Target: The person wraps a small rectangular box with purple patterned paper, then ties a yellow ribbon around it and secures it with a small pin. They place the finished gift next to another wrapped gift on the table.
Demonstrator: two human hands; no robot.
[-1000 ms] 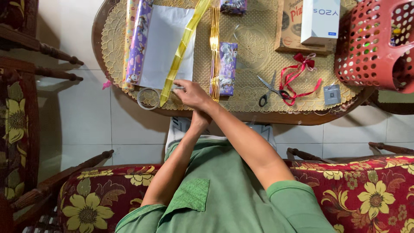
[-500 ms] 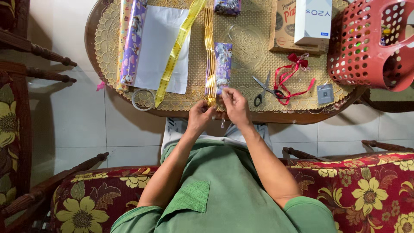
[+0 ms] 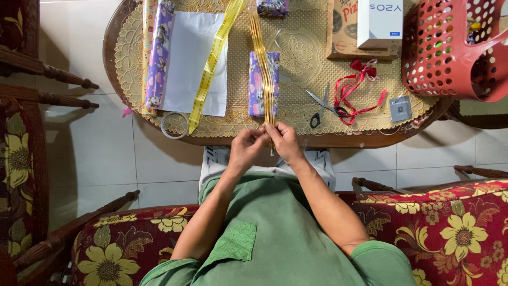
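Pinching the near end of the gold ribbon (image 3: 263, 63) at the table (image 3: 317, 140) edge, centre frame, left hand (image 3: 246, 148) and right hand (image 3: 284, 142) meet with fingers pressed on the strands. The ribbon runs up over a small purple wrapped gift (image 3: 255, 85); scissors (image 3: 323, 106) and red ribbon (image 3: 360, 87) lie just right.

Around the two hands pinching the gold ribbon (image 3: 263, 63) at the table's near edge, bare doily (image 3: 301, 58) lies open to the right as far as the scissors (image 3: 320, 106) and red ribbon (image 3: 357, 90), while the wrapped purple packet (image 3: 257, 82) and white paper (image 3: 193, 61) crowd the left.
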